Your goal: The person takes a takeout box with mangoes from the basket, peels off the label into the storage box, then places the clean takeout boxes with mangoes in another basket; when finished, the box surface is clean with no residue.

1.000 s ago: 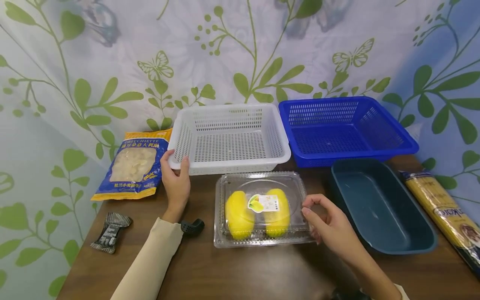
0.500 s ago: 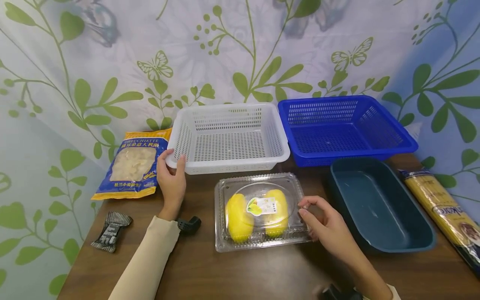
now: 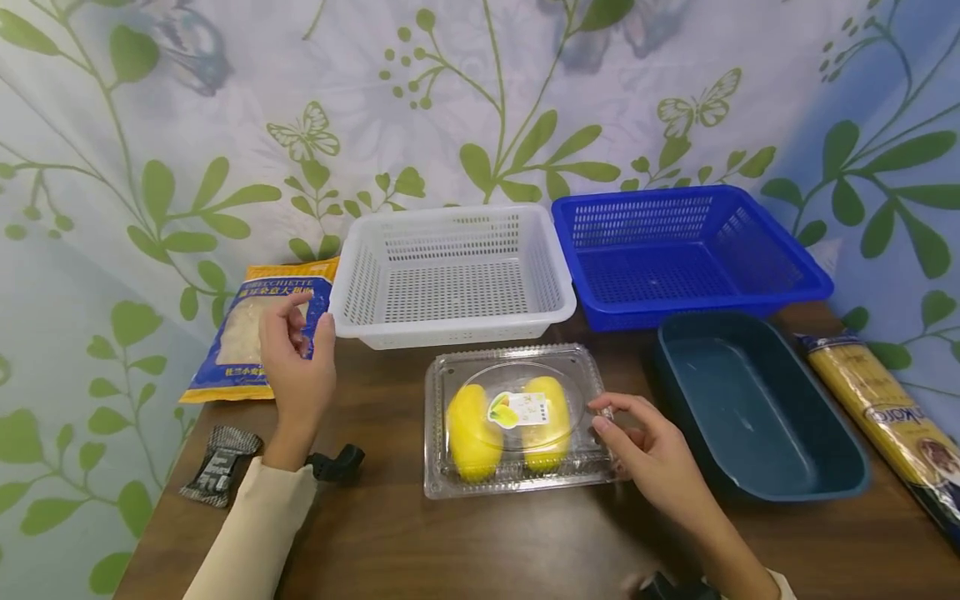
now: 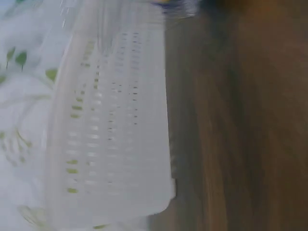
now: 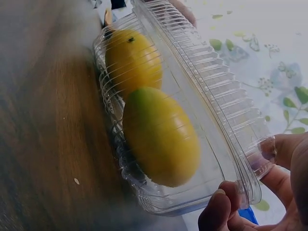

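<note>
We pinch the clear fruit box on the counter

Our right hand (image 3: 645,450) grips the clamshell (image 3: 517,421) edge; our left hand (image 3: 296,367) hovers released before the "ORECCHIETTE" bag (image 3: 251,337).

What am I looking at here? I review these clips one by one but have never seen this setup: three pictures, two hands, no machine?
No machine: a person wears three cameras. The wide picture comes from the head, looking down at a brown table. The two close-ups come from the wrists. The right hand grips the edge of a clear clamshell box with two yellow fruits inside; the right wrist view shows its fingers on the rim. The left hand holds nothing and hovers beside a white basket, over a blue and yellow bag. Its wrist view is blurred. Also there: a blue basket, a dark teal tub, a spaghetti pack, a small dark packet.
</note>
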